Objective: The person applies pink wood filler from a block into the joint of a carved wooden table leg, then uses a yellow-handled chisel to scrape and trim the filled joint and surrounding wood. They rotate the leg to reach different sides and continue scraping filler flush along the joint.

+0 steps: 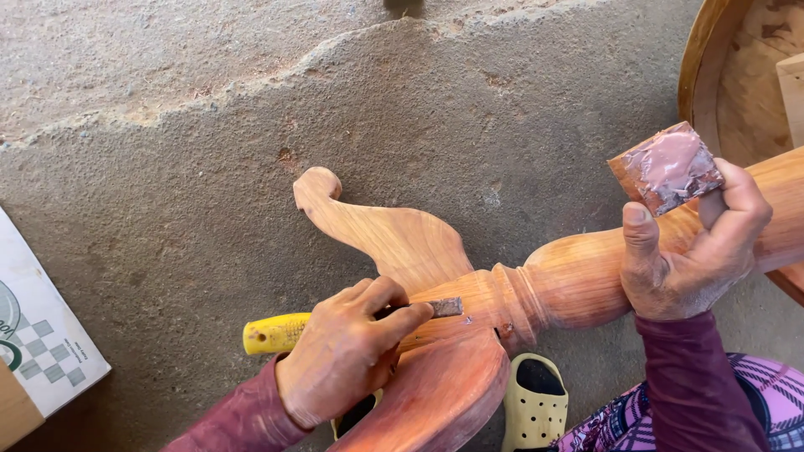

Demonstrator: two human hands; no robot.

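Low in the frame's centre, the left hand (pixel 347 356) is curled tight around a yellow-handled scraper (pixel 280 332), forefinger pressing its blade onto the carved wooden table leg (pixel 502 289) lying across the concrete floor (pixel 167 167). At the right, the right hand (pixel 695 251) pinches a small stained block (pixel 666 167) while resting on the leg.

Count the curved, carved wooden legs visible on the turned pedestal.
2: one curved wooden leg lies on the concrete floor above the left hand; another below it. Others may be hidden.
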